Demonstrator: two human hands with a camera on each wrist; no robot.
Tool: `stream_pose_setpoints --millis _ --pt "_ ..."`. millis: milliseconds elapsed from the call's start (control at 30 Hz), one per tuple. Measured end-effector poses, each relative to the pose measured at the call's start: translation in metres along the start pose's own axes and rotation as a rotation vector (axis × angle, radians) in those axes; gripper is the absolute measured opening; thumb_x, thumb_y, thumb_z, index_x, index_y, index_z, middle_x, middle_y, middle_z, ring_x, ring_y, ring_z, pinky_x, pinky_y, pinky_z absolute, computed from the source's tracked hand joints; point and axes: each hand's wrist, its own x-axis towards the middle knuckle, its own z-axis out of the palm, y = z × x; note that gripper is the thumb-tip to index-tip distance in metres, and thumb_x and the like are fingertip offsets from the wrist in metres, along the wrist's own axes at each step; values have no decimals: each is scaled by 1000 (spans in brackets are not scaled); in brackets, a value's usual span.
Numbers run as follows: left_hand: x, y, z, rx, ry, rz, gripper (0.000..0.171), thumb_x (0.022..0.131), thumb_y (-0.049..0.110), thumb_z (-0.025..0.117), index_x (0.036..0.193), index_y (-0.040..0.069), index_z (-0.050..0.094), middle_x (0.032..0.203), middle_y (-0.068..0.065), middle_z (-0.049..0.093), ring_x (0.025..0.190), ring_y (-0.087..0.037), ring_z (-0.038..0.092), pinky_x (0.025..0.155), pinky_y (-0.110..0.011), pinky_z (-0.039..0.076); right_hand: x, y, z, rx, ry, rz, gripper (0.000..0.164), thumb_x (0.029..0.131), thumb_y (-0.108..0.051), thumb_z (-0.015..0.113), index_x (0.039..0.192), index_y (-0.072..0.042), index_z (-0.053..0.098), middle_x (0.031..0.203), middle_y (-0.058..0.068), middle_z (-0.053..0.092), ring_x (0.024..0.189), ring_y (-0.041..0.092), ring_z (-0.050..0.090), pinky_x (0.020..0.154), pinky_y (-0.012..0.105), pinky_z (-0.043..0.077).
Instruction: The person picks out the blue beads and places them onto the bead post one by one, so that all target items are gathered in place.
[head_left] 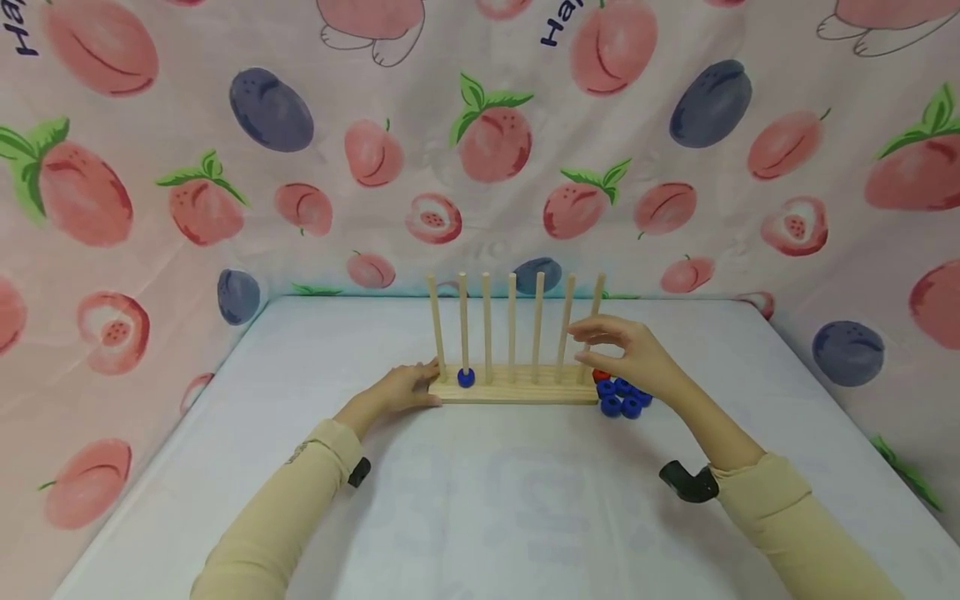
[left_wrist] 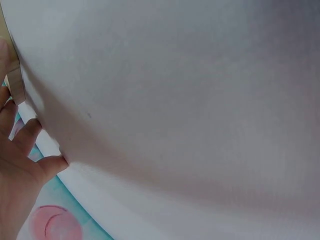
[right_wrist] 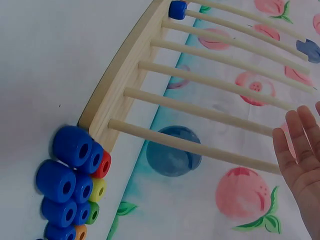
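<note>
A wooden peg stand (head_left: 517,393) lies across the table, with several upright rods in a row. One blue bead (head_left: 466,377) sits low on the second rod from the left. My left hand (head_left: 397,390) holds the stand's left end, thumb in front and fingers behind; in the left wrist view only part of the hand (left_wrist: 20,165) and the stand's corner (left_wrist: 16,82) show. Beside the rightmost rods my right hand (head_left: 630,354) is raised, thumb and fingers apart and nothing between them. In the right wrist view its fingers (right_wrist: 300,132) are near the rod tips.
By the stand's right end is a cluster of loose beads: several blue beads (right_wrist: 57,180), a red bead (right_wrist: 103,165), a yellow bead (right_wrist: 98,190), a green bead (right_wrist: 93,212) and an orange bead (right_wrist: 80,232). A fruit-printed cloth (head_left: 487,208) hangs behind the white table (head_left: 510,492).
</note>
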Motion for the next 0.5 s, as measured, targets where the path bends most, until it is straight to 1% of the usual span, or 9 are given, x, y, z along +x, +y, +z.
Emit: stream_pose_setpoints --millis 133,267,300,367,500 --pt "2 -1 0 -8 2 -15 68 88 33 65 141 0 38 153 -12 27 140 -40 25 112 -64 13 -6 1 -6 -27 -3 14 33 85 -8 69 117 -3 62 115 12 66 103 -1 59 91 11 46" --pt "3 -1 2 -11 0 -15 68 88 33 64 142 1 38 153 -12 27 140 -40 25 112 -64 13 -12 3 -11 -60 -14 21 35 84 -7 69 118 -1 62 114 14 66 102 -7 57 90 7 44" --pt "3 0 2 -11 2 -16 67 88 33 64 141 1 38 153 -12 27 140 -41 25 112 -64 13 -13 4 -11 -67 -18 22 35 84 -7 69 118 -1 62 114 14 66 101 -7 57 89 7 44" --pt "2 0 2 -7 10 -15 67 88 32 65 141 1 39 152 -13 30 139 -41 27 112 -64 15 -16 5 -12 -76 -21 25 34 84 -5 69 117 -1 63 113 15 66 100 -2 59 89 8 44" --pt "0 2 1 -10 21 -34 67 87 30 67 141 2 40 150 -13 35 138 -40 30 114 -56 20 -23 8 -13 -121 -15 13 33 83 -4 69 115 -1 63 110 14 67 98 15 64 88 13 48"
